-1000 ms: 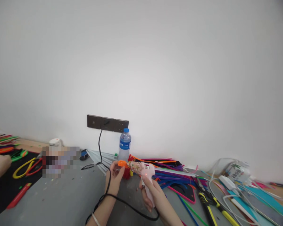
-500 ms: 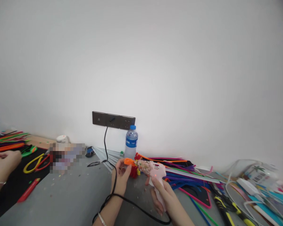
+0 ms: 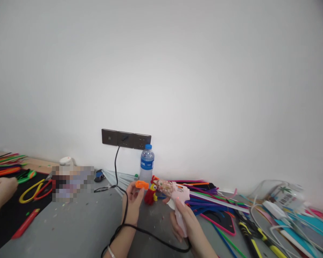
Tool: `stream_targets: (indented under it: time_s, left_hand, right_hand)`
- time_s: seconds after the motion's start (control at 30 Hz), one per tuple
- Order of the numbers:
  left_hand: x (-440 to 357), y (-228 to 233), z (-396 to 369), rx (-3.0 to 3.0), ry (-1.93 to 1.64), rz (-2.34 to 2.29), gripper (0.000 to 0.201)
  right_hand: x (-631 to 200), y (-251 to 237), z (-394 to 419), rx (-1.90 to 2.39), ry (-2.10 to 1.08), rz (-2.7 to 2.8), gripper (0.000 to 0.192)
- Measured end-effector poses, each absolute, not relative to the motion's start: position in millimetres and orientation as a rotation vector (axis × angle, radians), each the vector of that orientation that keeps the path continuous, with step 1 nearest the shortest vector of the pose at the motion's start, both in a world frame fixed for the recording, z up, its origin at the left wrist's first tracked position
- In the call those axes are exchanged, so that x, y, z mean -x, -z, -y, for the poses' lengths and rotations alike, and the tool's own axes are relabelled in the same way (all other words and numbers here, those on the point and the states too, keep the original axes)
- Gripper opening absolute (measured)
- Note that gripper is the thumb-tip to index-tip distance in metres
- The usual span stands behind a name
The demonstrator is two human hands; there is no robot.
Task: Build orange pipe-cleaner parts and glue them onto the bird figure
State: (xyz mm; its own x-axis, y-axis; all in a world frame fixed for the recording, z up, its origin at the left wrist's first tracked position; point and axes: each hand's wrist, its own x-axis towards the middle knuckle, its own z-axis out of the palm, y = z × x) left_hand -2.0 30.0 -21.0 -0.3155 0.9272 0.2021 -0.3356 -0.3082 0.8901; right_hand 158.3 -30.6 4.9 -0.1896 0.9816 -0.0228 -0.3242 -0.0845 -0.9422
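My right hand (image 3: 183, 217) is wrapped round the handle of a pink glue gun (image 3: 179, 195), whose nozzle end points left. Between the fingertips of my left hand (image 3: 132, 201) is a small bright orange piece (image 3: 141, 185); I cannot make out exactly what it is. Just behind and between the hands stands a little red and yellow figure (image 3: 150, 194) with an eye, partly overlapped by the gun's front. The gun's black cord (image 3: 150, 233) runs across my left wrist and up to the wall socket (image 3: 125, 139).
A water bottle (image 3: 146, 163) stands against the wall. Pipe cleaners (image 3: 204, 206), pliers (image 3: 247, 236) and a white cable lie to the right. Scissors (image 3: 33, 191), a red utility knife (image 3: 26, 224) and another person's hand (image 3: 2, 193) are on the left, over a black mat.
The orange piece and the glue gun's nozzle have drawn apart, showing the red and yellow figure between them. The whole view has shifted slightly.
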Motion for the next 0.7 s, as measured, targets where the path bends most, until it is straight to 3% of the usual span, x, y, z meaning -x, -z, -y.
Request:
stream_targets:
  time_s: [0.7]
  left_hand:
    - [5.6, 14.5, -24.0, -0.893, -1.699, -0.928, 0.026]
  right_hand:
    - [-145.8, 6.4, 29.2, 0.877, -1.558, 1.039, 0.063]
